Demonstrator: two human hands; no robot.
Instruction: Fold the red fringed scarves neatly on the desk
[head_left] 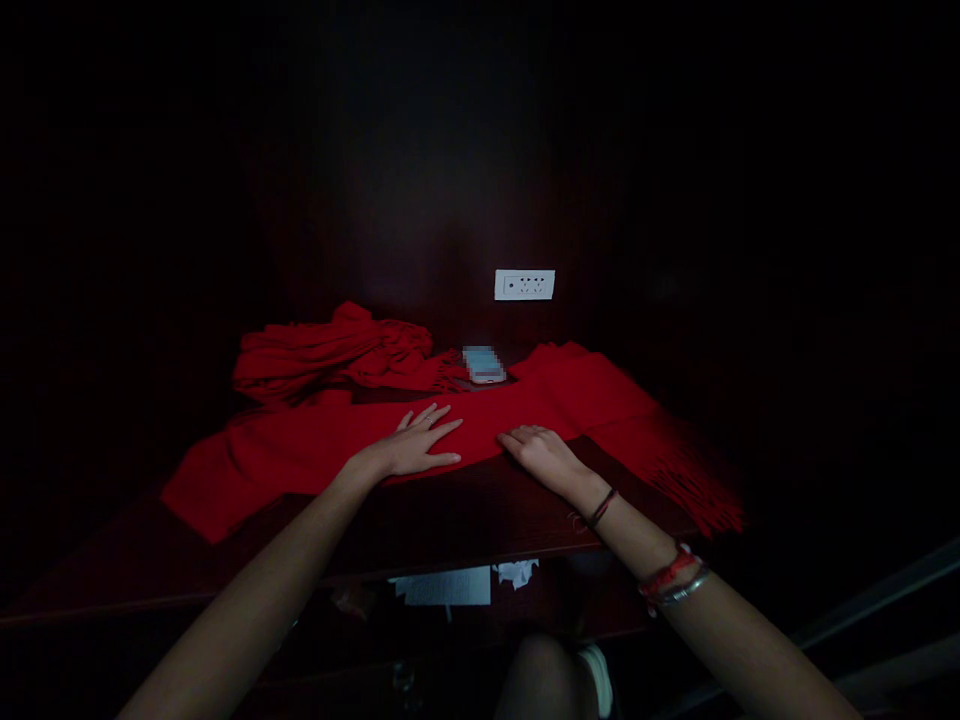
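A long red scarf [480, 425] lies stretched from left to right across a dark table, with its fringed end hanging toward the right front. My left hand [411, 447] rests palm down on the scarf's middle, fingers spread apart. To its right, my right hand [541, 455] is at the scarf's near edge, fingers curled together and closed on the cloth there. Its fingertips are partly hidden. Behind the scarf, on the left, sits a bunched heap of red fringed cloth [330, 350].
A phone [484, 365] lies between the heap and the scarf. A white wall socket [525, 285] is on the dark wall behind. Below the table's front edge are a sheet of paper [446, 587] and a crumpled white paper [516, 572]. The surroundings are very dark.
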